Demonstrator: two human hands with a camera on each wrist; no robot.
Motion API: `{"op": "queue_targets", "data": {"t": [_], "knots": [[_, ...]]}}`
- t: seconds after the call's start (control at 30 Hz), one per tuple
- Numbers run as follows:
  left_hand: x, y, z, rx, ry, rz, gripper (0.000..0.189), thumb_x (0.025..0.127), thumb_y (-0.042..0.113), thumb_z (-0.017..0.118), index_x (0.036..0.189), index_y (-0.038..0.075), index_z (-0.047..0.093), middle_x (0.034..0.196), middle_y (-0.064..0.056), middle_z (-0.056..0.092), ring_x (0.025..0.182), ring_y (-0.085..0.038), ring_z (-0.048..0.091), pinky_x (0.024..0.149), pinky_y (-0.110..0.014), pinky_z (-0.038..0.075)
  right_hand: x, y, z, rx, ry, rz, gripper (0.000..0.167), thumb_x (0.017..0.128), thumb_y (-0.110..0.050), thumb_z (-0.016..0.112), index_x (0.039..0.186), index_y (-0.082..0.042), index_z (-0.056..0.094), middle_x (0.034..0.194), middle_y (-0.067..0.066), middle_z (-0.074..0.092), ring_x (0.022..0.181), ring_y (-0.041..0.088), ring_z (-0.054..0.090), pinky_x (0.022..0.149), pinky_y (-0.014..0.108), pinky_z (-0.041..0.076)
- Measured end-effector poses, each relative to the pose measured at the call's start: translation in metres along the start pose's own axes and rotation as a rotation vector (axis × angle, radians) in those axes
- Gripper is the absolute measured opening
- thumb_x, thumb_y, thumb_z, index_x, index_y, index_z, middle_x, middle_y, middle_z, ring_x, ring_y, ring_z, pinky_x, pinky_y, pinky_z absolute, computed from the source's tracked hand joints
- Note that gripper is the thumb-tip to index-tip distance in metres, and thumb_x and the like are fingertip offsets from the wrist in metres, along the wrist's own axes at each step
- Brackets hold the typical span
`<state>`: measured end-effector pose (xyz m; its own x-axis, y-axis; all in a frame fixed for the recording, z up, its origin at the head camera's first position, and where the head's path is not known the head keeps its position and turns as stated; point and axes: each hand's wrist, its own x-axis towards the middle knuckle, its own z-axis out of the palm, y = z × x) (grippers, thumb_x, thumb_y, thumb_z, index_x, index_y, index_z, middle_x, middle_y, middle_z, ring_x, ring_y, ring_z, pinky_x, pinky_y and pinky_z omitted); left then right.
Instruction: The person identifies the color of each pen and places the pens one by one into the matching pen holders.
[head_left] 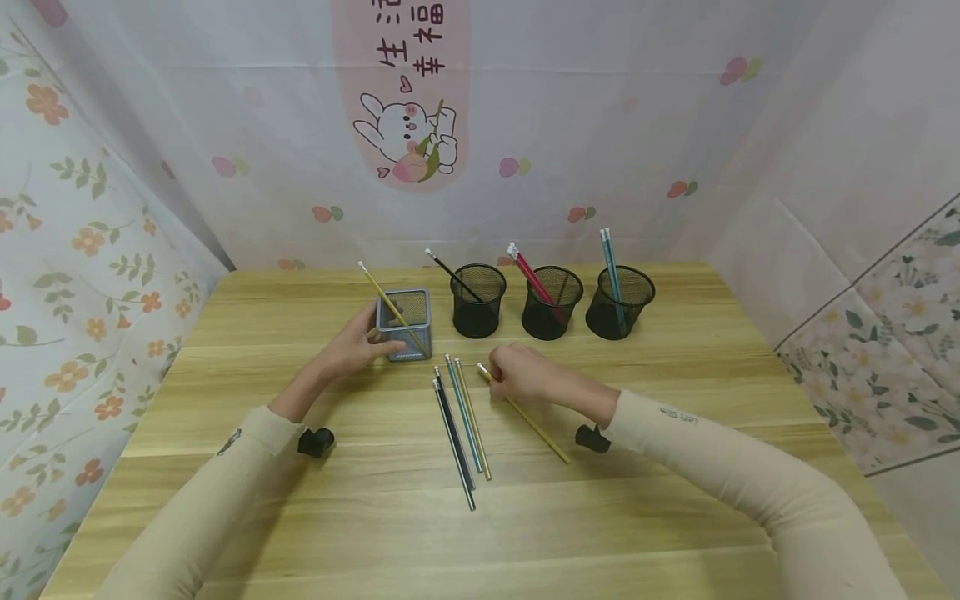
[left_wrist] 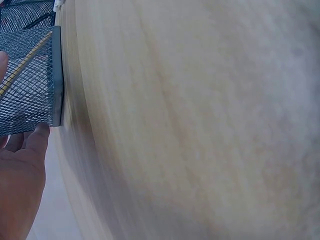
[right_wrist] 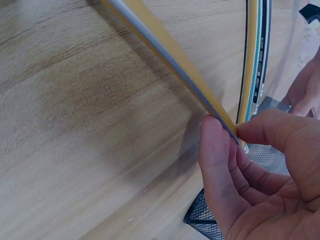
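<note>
My left hand (head_left: 347, 348) grips the grey square mesh pen holder (head_left: 419, 340) at its left side, thumb across the front. One yellow pencil (head_left: 377, 287) leans inside that holder, eraser end up. In the left wrist view, fingers (left_wrist: 37, 140) lie against the holder's mesh near its base. My right hand (head_left: 525, 372) pinches another yellow pencil (head_left: 538, 429) near its white eraser end, between thumb and fingertips, as the right wrist view shows. Left of this hand lie several loose pencils side by side: black ones (head_left: 453, 442), a blue one (head_left: 462, 415) and a yellow one (head_left: 476, 433).
Along the back stand three round black mesh cups: the left cup (head_left: 476, 321) holds a black pencil, the middle cup (head_left: 545, 323) several red ones, the right cup (head_left: 607, 323) two teal ones. A patterned curtain (head_left: 600, 117) hangs behind the wooden table (head_left: 360, 525).
</note>
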<state>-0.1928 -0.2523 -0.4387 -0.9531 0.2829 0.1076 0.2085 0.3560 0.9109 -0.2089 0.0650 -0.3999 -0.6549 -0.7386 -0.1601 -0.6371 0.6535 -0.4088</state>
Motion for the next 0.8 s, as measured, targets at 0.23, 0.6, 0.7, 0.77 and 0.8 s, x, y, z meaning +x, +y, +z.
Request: {"op": "queue_targets", "data": {"t": [0.23,0.6,0.7,0.77,0.8], "knots": [[0.000,-0.001,-0.001,-0.018,-0.003,0.000,0.060,0.093,-0.001,0.074,0.141,-0.006,0.038,0.141,-0.027,0.046,0.141,-0.043,0.036,0.113,-0.055,0.036,0.000,-0.001,-0.002,0.004,0.002,-0.010,0.018,0.089,-0.001,0.072,0.076,-0.007,0.060,0.071,0.000,0.058,0.060,0.011,0.049,0.049,0.019,0.039],[-0.001,0.001,-0.001,-0.031,-0.008,0.006,0.062,0.093,-0.002,0.073,0.143,-0.007,0.036,0.143,-0.027,0.043,0.141,-0.043,0.035,0.113,-0.054,0.035,0.000,-0.003,-0.015,0.018,0.064,-0.058,0.014,0.088,-0.002,0.069,0.078,-0.006,0.061,0.070,-0.001,0.057,0.060,0.012,0.049,0.053,0.023,0.042],[-0.001,0.001,-0.001,-0.028,-0.007,0.002,0.062,0.093,-0.002,0.073,0.143,-0.007,0.036,0.143,-0.027,0.043,0.142,-0.043,0.034,0.114,-0.054,0.035,-0.001,-0.004,-0.020,0.038,0.081,-0.055,0.012,0.090,-0.003,0.069,0.080,-0.006,0.062,0.071,-0.001,0.059,0.059,0.012,0.051,0.052,0.024,0.044],[-0.001,0.001,0.000,-0.029,-0.006,0.000,0.062,0.093,-0.002,0.073,0.143,-0.006,0.037,0.143,-0.027,0.044,0.142,-0.043,0.034,0.114,-0.054,0.035,-0.001,-0.006,-0.023,0.043,0.094,-0.051,0.012,0.091,-0.004,0.069,0.081,-0.007,0.062,0.072,-0.001,0.060,0.060,0.012,0.053,0.053,0.024,0.046],[-0.001,0.000,0.000,-0.032,-0.004,-0.001,0.061,0.093,-0.002,0.073,0.142,-0.006,0.037,0.143,-0.027,0.044,0.142,-0.043,0.034,0.114,-0.054,0.035,-0.001,-0.006,-0.023,0.046,0.100,-0.047,0.012,0.091,-0.004,0.069,0.082,-0.007,0.062,0.072,-0.001,0.060,0.060,0.012,0.053,0.053,0.024,0.046]]}}
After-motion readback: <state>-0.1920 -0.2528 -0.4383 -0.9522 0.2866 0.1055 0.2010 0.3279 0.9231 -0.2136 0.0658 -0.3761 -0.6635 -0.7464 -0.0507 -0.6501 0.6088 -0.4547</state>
